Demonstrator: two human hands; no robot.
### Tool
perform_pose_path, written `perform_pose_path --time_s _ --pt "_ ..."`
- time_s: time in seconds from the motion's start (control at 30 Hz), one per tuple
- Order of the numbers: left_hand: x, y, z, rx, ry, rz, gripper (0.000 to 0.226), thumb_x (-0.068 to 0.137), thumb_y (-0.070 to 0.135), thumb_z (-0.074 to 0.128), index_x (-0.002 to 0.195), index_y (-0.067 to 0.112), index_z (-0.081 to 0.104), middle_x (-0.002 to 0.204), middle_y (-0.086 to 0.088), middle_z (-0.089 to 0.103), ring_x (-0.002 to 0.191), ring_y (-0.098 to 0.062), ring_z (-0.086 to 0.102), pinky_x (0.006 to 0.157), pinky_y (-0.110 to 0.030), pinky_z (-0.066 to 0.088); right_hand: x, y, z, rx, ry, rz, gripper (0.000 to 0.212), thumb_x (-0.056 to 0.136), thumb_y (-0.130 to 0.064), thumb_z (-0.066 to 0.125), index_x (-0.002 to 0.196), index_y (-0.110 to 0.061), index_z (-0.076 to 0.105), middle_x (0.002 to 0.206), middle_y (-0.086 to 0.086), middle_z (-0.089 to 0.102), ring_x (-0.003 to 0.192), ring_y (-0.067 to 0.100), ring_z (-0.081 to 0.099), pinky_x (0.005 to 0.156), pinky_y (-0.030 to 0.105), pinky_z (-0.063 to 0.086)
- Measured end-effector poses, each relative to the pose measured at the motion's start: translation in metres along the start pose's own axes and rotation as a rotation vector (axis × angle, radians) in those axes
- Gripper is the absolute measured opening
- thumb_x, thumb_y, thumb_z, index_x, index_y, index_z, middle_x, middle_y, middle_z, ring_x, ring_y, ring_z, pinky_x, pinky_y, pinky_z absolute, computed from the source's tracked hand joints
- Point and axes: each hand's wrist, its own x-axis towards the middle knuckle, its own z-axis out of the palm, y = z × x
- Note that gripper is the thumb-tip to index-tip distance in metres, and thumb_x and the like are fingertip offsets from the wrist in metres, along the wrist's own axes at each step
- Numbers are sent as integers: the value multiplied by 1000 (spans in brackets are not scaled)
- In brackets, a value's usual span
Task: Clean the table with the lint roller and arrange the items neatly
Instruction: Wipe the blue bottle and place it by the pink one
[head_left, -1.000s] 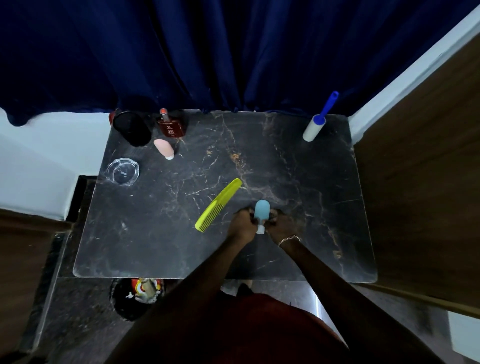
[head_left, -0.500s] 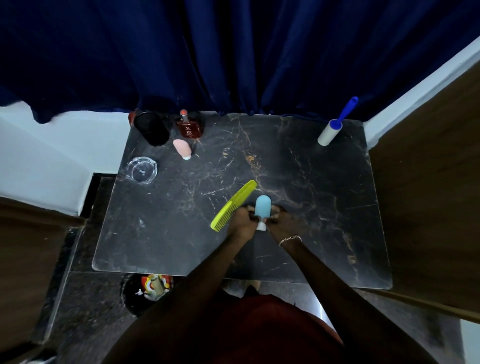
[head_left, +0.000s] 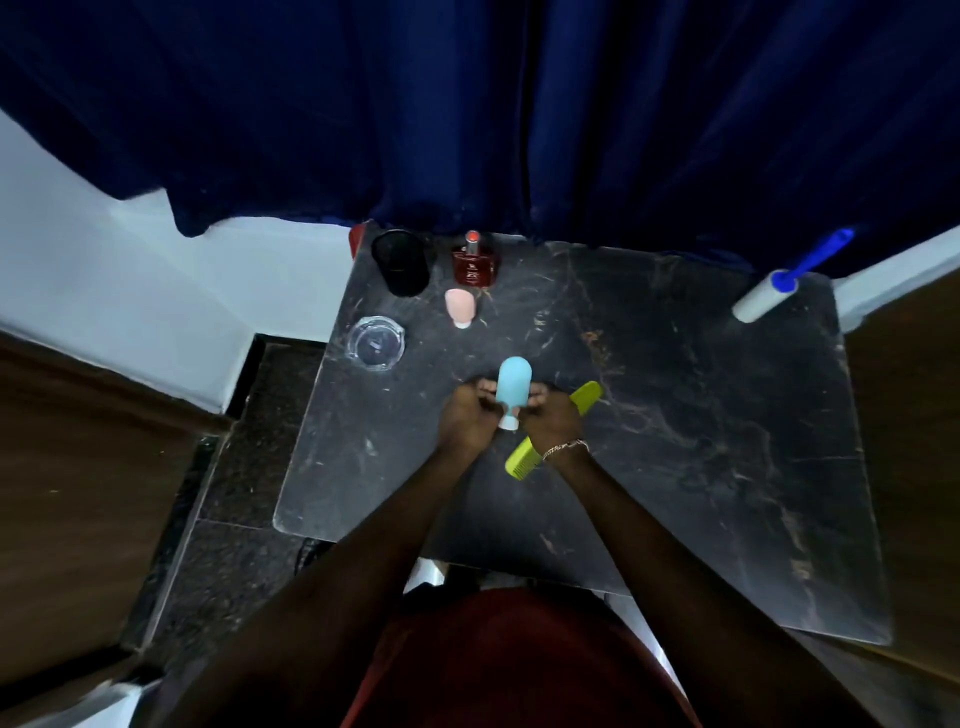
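Left hand: we see the left hand (head_left: 466, 415) with its fingers curled against the left side of the light blue bottle (head_left: 514, 384), gripping it.
Right hand: the right hand (head_left: 551, 420) curls round the bottle's right side, so we find the bottle held between both hands; a bracelet (head_left: 565, 447) sits on that wrist.
Light blue bottle: its rounded end points away from us and its white cap (head_left: 508, 423) toward us, over the left-middle of the counter (head_left: 701, 441); we cannot tell whether it rests on the surface or is lifted off it.
Comb: we make out a yellow-green comb (head_left: 521, 458) lying aslant on the counter and passing under the right hand, with one end showing by the wrist and the other beyond the knuckles; we cannot tell whether the hand touches it.
Lint roller: the lint roller (head_left: 761, 302) lies at the far right corner, its blue handle (head_left: 818, 252) reaching past the edge toward the curtain (head_left: 467, 104), well apart from both hands.
Far left corner: we count a black cup (head_left: 400, 262), a dark red perfume bottle (head_left: 472, 266) beside it, and a pink bottle (head_left: 460, 305) just in front of the perfume bottle.
Left edge: a clear glass ashtray (head_left: 376, 343) sits in front of the cup.
Counter: black marble with pale veins.
Backdrop: the dark blue curtain hangs behind the counter.
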Motion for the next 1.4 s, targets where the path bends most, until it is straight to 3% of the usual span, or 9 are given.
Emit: perform_pose_path --time_s 0.1,0.2,0.3,0.43,0.63,0.73,0.83,1.2,1.4 --pt "18 -2 -18 3 39 7 23 83 6 73 106 6 74 105 -10 78 98 -26 72 89 -33 56 13 -21 15 -27 19 -46 30 76 -1 74 106 1 70 105 18 75 102 30 71 86 37 55" --pt "37 -5 -31 -33 67 23 19 83 -1 70 102 -1 72 103 -15 77 99 -30 72 92 -37 56 29 -35 30 -11 33 -54 29 75 -2 75 103 -1 68 103 17 75 100 29 71 82 33 54" --pt "54 -11 -45 -10 72 49 19 85 -2 67 103 1 72 102 -13 78 93 -25 71 85 -27 54 48 -46 46 -26 31 -67 32 76 -2 75 105 1 63 104 18 74 101 31 70 83 38 55" --pt "71 -20 -58 9 31 88 28 87 -1 65 113 6 69 110 -10 77 104 -26 72 96 -39 56 67 -54 65 -101 72 -101 37 79 -4 70 114 -4 57 110 17 71 105 34 67 80 35 51" --pt "90 -34 -59 34 -34 83 34 89 3 60 121 13 60 115 -5 76 110 -26 70 97 -45 55 79 -55 80 -194 149 -147 54 82 -7 69 133 -7 52 115 17 70 106 37 66 78 33 48" --pt "95 -41 -58 22 -49 75 35 89 -1 58 122 10 57 117 -6 75 114 -24 70 99 -46 55 83 -54 86 -117 77 -157 62 80 -3 69 139 -5 47 120 17 68 111 34 65 90 33 48" --pt "101 -47 -57 30 -86 73 37 90 -1 59 125 6 54 120 -12 72 117 -29 68 101 -49 53 87 -52 90 -123 50 -142 65 84 -4 66 144 -8 41 124 17 65 115 34 63 97 41 51" --pt "112 -54 -55 -8 -109 38 40 90 -3 59 129 4 50 119 -17 70 113 -36 68 99 -52 54 97 -46 97 -207 49 -138 60 82 -16 68 137 -18 43 117 10 69 110 34 65 93 45 53" --pt "111 -53 -53 -36 -118 39 42 89 -7 59 129 0 49 119 -20 68 113 -37 67 98 -54 54 99 -46 96 -190 47 -139 53 81 -15 70 129 -15 49 114 9 70 108 33 67 91 44 54"
